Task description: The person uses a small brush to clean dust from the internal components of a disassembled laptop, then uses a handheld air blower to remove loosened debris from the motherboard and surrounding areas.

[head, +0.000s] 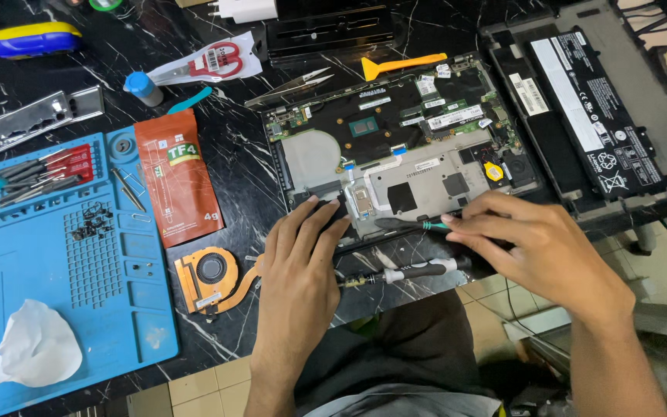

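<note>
An opened laptop chassis [411, 143] lies on the black marble table, its green and black motherboard exposed. My left hand [299, 266] rests flat with its fingertips on the chassis's near left edge. My right hand [538, 247] pinches a small black and green screwdriver [414, 225], whose tip points left along the near edge of the board. A second screwdriver with a black and white handle [407, 272] lies on the table between my hands. A copper cooling fan with its heat pipe [210, 278] sits left of my left hand.
A blue work mat [117, 309] at left holds loose screws [94, 220], tools and a crumpled white tissue [32, 347]. An orange paste pouch [179, 177], tweezers [291, 86], an orange pry tool [403, 64] and a laptop base with battery [596, 108] lie around.
</note>
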